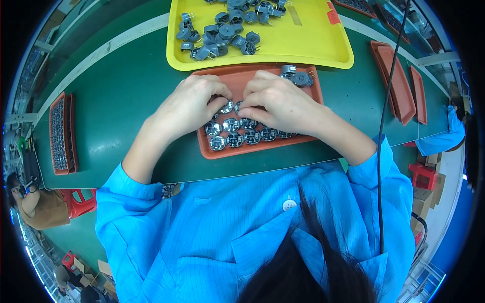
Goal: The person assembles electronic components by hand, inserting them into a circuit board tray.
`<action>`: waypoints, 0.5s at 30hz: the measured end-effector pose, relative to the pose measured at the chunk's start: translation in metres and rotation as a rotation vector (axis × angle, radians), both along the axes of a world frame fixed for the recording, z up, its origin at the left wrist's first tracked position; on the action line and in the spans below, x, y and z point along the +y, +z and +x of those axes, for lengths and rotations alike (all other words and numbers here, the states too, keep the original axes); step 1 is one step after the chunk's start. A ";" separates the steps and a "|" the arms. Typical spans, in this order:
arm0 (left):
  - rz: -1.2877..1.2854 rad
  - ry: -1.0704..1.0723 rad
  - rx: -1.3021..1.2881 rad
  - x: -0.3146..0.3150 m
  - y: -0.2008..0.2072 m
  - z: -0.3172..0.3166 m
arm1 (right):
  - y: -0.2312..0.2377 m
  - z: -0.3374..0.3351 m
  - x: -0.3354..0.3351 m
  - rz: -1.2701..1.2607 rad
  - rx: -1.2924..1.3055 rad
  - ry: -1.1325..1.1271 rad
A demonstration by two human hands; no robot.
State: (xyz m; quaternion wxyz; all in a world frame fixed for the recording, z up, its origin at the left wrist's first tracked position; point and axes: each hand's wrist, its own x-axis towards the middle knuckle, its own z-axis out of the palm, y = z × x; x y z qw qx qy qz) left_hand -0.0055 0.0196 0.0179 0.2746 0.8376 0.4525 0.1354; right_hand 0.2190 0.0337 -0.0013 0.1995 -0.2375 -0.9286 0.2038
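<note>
Green matted workbench [126, 91], bearing a shallow orange-brown rectangular plastic tray [262, 147] directly before the person — rows of small round grey metal-faced components [241, 137] seated in its near half, a few loose grey parts [295, 77] at its far right corner. Left hand [189, 103] and right hand [278, 101] rest side by side over the tray, fingers curled down, fingertips meeting on the components in the upper row; whether either actually pinches one cannot be told. Beyond lies a yellow plastic tray [303, 48] heaped with grey pinned components [225, 30] — stacked orange trays [399, 86] sit to the right.
</note>
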 end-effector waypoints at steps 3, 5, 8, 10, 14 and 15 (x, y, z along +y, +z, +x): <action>-0.077 -0.062 0.034 0.008 0.008 -0.005 | 0.011 0.002 -0.001 -0.175 -0.046 -0.004; -0.152 -0.099 0.109 0.012 0.014 -0.004 | 0.018 0.013 0.003 -0.248 0.083 -0.110; -0.102 -0.107 0.121 0.006 0.016 -0.003 | 0.026 0.046 0.019 -0.353 0.177 -0.355; -0.103 -0.091 0.109 -0.001 0.016 -0.005 | 0.026 0.070 0.024 -0.281 0.201 -0.426; -0.094 -0.089 0.134 -0.006 0.025 -0.004 | 0.017 0.097 0.018 -0.257 0.126 -0.484; -0.095 -0.085 0.143 -0.007 0.025 -0.005 | 0.014 0.098 0.016 -0.233 0.132 -0.471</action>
